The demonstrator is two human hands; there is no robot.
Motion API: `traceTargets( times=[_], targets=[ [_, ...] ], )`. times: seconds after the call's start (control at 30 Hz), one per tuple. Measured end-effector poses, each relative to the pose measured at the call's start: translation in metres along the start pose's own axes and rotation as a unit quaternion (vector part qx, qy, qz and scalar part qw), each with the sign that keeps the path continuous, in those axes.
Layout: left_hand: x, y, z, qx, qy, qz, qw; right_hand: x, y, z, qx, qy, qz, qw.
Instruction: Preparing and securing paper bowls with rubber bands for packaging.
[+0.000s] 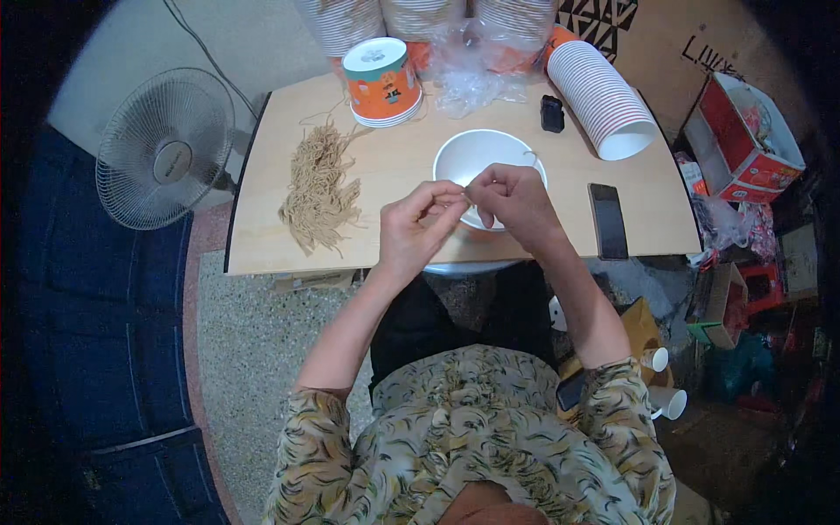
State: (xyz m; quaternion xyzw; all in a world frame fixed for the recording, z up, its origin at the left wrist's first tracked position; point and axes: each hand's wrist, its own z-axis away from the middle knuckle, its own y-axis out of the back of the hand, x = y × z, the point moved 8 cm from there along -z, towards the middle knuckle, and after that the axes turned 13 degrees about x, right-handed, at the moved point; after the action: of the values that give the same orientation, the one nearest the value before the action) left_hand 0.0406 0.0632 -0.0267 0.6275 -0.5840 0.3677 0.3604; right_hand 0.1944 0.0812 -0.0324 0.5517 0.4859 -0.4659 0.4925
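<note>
My left hand [420, 223] and my right hand [514, 206] meet over the near part of a round white tub [459, 157]. Fingers on both are pinched together at the fingertips. What they hold, if anything, is too small and too covered to make out. Some orange shows under the tub's near side, below my hands. A short thin strand [530, 155] lies at the tub's right rim. Left of my hands, a loose heap of tan cords [319, 188] is spread on the table.
An upturned orange tub [383, 92] stands behind the cords. Tall tub stacks [346, 26] and clear plastic bags [477, 74] line the back. At right lie a row of nested tubs [599, 96], a small black case [552, 114] and a phone [608, 221]. A fan [171, 162] is left.
</note>
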Motion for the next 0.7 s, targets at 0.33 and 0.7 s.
traceTargets(
  times=[0.33,0.7],
  targets=[
    [0.013,0.0,0.004,0.005,-0.127,-0.094,0.987,-0.009,0.002,0.001,-0.021,-0.044,0.039,0.998],
    [0.001,0.001,-0.006,-0.025,-0.06,-0.079,0.995,0.002,0.001,-0.002,-0.055,-0.035,0.05,0.997]
  ],
)
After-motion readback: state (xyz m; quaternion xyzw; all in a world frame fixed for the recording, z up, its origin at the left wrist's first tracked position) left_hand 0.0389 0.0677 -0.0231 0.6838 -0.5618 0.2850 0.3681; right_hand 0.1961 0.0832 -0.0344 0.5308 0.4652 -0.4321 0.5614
